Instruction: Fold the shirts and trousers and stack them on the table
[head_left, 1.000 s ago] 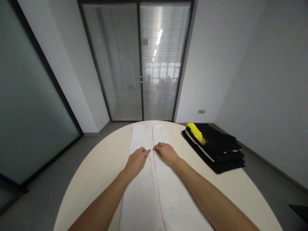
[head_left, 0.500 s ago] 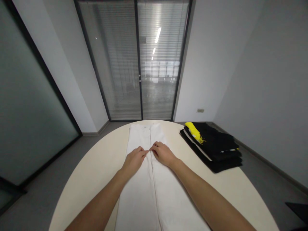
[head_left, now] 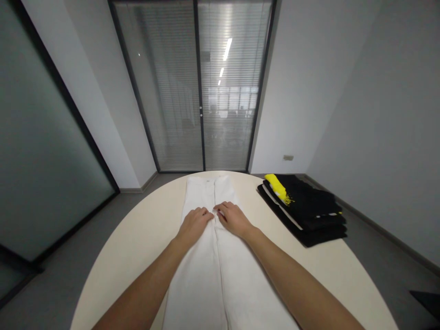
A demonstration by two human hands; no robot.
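A long white garment [head_left: 209,275] lies lengthwise down the middle of a round cream table [head_left: 137,243], folded so its two halves meet along a centre seam. My left hand [head_left: 194,224] rests flat on the left half, fingers stretched out toward the seam. My right hand [head_left: 233,218] lies flat on the right half, its fingertips nearly touching those of the left. Neither hand holds anything.
A stack of folded black clothes [head_left: 305,208] with a yellow piece on top sits at the table's right. Beyond the far edge are glass doors with blinds [head_left: 199,91]. Grey floor surrounds the table; a glass wall stands to the left.
Both hands have slid slightly farther along the white garment toward its far end, fingertips drawing closer together.
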